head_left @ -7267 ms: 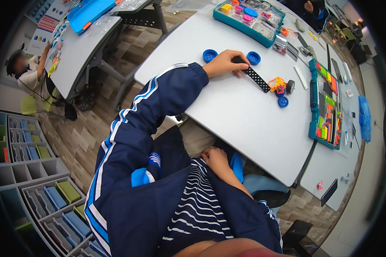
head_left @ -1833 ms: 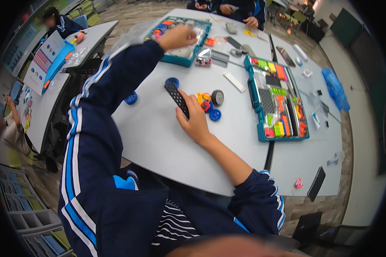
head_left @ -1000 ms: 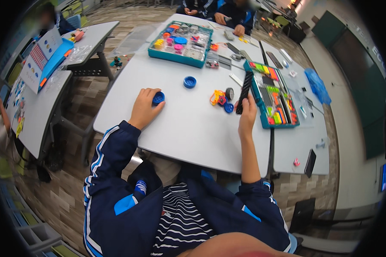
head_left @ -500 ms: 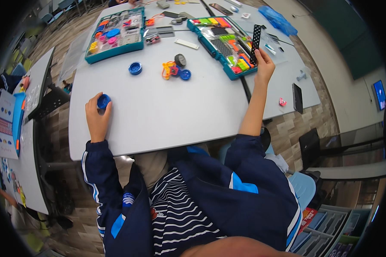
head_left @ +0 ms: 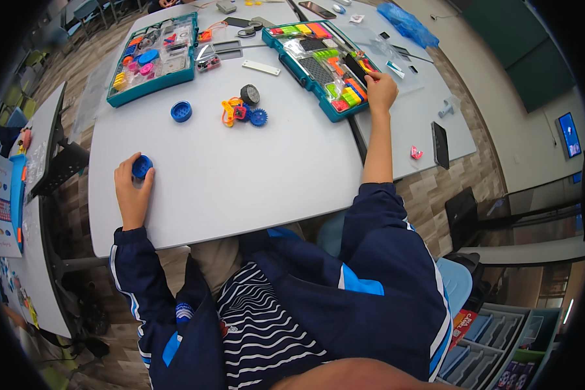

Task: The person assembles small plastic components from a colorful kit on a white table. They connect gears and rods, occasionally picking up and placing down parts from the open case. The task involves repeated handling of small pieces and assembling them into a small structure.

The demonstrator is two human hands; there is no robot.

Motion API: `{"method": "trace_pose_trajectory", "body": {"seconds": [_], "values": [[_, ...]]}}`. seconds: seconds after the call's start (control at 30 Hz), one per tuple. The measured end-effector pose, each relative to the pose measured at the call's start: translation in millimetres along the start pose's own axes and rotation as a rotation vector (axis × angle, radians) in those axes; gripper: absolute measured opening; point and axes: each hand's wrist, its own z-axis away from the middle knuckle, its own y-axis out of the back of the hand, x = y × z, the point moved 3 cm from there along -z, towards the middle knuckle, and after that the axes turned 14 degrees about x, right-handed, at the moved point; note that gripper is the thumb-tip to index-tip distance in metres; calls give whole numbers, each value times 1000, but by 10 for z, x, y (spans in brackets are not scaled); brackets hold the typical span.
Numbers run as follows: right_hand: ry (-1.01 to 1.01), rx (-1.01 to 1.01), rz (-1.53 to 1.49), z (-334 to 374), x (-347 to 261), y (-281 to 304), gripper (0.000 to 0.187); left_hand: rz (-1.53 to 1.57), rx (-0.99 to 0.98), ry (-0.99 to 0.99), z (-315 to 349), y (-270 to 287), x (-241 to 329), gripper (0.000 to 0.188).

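At the table's left side, my left hand (head_left: 132,192) is closed around a blue round wheel hub (head_left: 142,167), its hollow side facing up. My right hand (head_left: 381,92) reaches into the right teal parts case (head_left: 332,109), fingers pinched at the end of a black perforated strip (head_left: 355,67). That strip lies low over the case's colored blocks; my fingers partly hide it. Between my hands, farther back, sits a small assembly (head_left: 238,112) of yellow, red and blue parts with a grey-black wheel (head_left: 250,95). A second blue hub (head_left: 181,111) rests left of it.
Another teal case (head_left: 151,87) full of parts stands at the far left of the white table (head_left: 240,188). A white strip (head_left: 261,67) lies between the cases. On the right are a dark phone (head_left: 440,144), a pink scrap (head_left: 416,153) and blue plastic film (head_left: 406,25).
My right hand has lowered the black perforated strip from upright above the right case down into it. My left hand still holds the blue hub. The whole view has shifted slightly.
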Motion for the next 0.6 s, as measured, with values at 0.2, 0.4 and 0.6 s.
{"method": "trace_pose_trajectory", "body": {"seconds": [0.2,0.4,0.6], "values": [[41,34,-3,35,-6,35,18,-9,11,-41,5,-3,8,41],[120,96,-31,80,-35,79,19,-13,0,-26,1,1,14,41],[130,65,-46,107,30,-23,17,2,3,-34,1,5,31,40]]}}
